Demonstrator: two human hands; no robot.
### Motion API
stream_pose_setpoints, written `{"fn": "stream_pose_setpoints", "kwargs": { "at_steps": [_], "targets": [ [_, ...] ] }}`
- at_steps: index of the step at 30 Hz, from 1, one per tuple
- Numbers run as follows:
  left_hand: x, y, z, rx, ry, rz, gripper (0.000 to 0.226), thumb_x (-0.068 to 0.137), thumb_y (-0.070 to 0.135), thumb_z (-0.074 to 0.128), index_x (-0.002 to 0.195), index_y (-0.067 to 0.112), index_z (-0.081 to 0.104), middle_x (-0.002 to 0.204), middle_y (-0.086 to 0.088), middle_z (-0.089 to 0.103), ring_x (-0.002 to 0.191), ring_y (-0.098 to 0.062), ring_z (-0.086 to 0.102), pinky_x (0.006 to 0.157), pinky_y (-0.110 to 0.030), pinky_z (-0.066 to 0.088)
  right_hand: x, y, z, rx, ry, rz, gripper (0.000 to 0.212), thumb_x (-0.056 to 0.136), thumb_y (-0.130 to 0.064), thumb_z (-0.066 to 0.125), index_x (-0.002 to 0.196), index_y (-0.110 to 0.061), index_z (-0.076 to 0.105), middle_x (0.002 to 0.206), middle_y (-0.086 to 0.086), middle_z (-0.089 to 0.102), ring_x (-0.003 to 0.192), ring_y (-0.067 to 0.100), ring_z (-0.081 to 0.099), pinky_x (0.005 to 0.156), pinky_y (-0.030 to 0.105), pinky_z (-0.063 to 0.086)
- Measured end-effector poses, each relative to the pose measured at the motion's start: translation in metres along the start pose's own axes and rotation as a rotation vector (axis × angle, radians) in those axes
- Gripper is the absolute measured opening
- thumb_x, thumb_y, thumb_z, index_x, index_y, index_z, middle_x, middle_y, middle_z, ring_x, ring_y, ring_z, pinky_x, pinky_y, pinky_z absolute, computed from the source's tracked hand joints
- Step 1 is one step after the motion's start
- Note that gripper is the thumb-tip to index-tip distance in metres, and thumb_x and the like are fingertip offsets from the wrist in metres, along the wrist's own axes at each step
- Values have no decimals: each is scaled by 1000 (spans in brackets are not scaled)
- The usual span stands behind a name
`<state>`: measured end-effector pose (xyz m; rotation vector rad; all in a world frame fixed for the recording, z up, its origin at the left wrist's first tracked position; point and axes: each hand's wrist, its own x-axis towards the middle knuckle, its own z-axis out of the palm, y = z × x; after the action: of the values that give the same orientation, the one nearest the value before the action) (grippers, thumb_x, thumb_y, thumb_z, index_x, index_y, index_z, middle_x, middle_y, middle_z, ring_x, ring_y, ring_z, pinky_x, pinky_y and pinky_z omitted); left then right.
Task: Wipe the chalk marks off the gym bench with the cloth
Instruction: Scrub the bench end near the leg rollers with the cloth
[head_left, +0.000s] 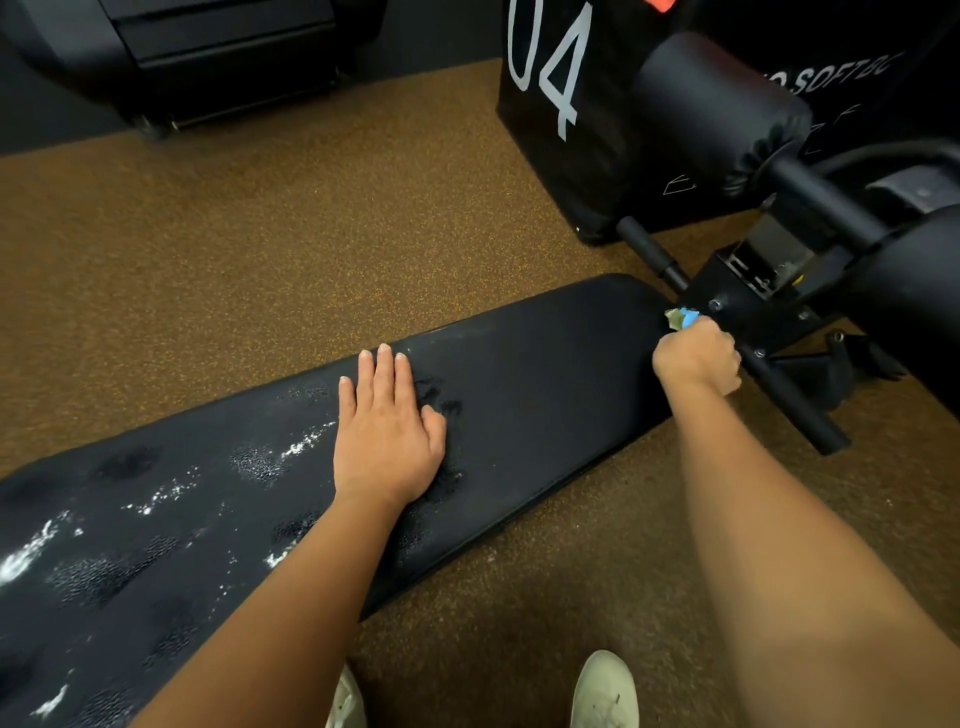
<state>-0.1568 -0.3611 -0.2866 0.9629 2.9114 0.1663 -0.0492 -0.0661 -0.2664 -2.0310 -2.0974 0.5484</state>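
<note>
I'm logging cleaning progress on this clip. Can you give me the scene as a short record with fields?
surface: black padded bench on a speckled brown floor
dirt: white chalk marks across the pad's left part; the right end looks dark
support: left hand lies flat on the pad, fingers straight
tool: right hand grips the cloth at the pad's right end
cloth look: blue and greenish, bunched, mostly hidden by the fist
nearby: black box marked 04

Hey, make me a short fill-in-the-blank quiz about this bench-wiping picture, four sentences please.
The left hand lies flat on the ____.
The right hand grips a ____.
The chalk marks lie nearer the ____ hand.
The box reads ____.
Missing: bench; cloth; left; 04.
</note>
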Motion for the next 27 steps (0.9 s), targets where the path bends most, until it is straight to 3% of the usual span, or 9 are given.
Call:
{"fn": "stream_pose_setpoints", "kwargs": {
  "at_steps": [6,20,23,27],
  "targets": [
    [1,1,0,-5,4,-15,75,87,45,3,152,8,4,161,-9,-3,147,-24,-11,120,-45,-3,20,-25,0,-136,-32,-238,41,92,-20,42,131,-12,49,132,17,49,124,38,43,101,49,33],
    [2,2,-2,-17,24,-36,75,87,45,8,152,5,8,160,-12,0,147,-25,-8,120,-45,-1,42,-73,17,-351,-88,-545,37,91,-20,39,126,-12,50,129,19,51,121,38,44,98,50,34],
    [1,3,-2,-19,17,-31,76,87,45,6,152,6,6,160,-11,-2,147,-25,-10,120,-45,-2,27,-88,24,-376,-101,-719,34,88,-21,43,117,-10,57,124,21,55,116,40,48,96,45,37],
    [2,2,-2,-21,16,-35,76,87,45,5,152,6,5,160,-11,-3,147,-24,-11,120,-44,-2,-35,-123,46,-359,-241,-890,33,89,-30,44,111,-14,62,120,17,62,114,35,55,94,39,38]
  ]
}}
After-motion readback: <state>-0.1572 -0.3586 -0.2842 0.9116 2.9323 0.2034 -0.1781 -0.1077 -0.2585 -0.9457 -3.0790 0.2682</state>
